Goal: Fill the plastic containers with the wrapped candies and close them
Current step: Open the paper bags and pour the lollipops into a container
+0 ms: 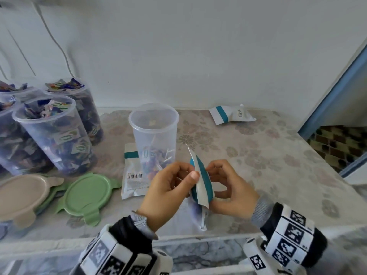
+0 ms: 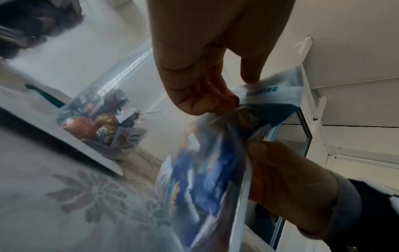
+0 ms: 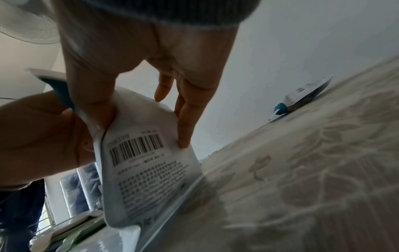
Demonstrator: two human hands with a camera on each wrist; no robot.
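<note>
Clear plastic containers (image 1: 53, 133) packed with wrapped candies stand far left, with green (image 1: 87, 195) and beige lids (image 1: 21, 193) lying in front of them. At the centre an open container (image 1: 154, 133) holds a few candies. Just near of it, the left hand (image 1: 166, 187) and right hand (image 1: 230, 187) are close together, both pinching the top of a white and teal candy bag (image 1: 202, 183). Another bag (image 1: 230, 114) lies far right
</note>
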